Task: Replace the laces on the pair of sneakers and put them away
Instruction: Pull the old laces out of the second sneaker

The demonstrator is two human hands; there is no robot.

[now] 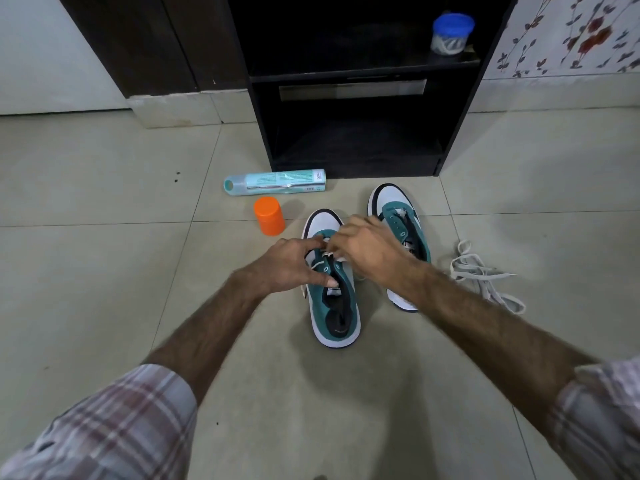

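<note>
Plaid sleeves [114,424] frame the near edge of the floor [104,188]. Both hands meet over the near sneaker [334,306], whose long axis runs near to far. The left hand [287,265] and right hand [367,251] each pinch the white lace [320,263] at the eyelets near the toe. The second sneaker [398,220] stands just right; loose laces [485,275] lie farther right.

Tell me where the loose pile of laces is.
In the head view, the loose laces lie on the floor tiles at right, just beside the right-hand sneaker, apart from both hands.
</note>
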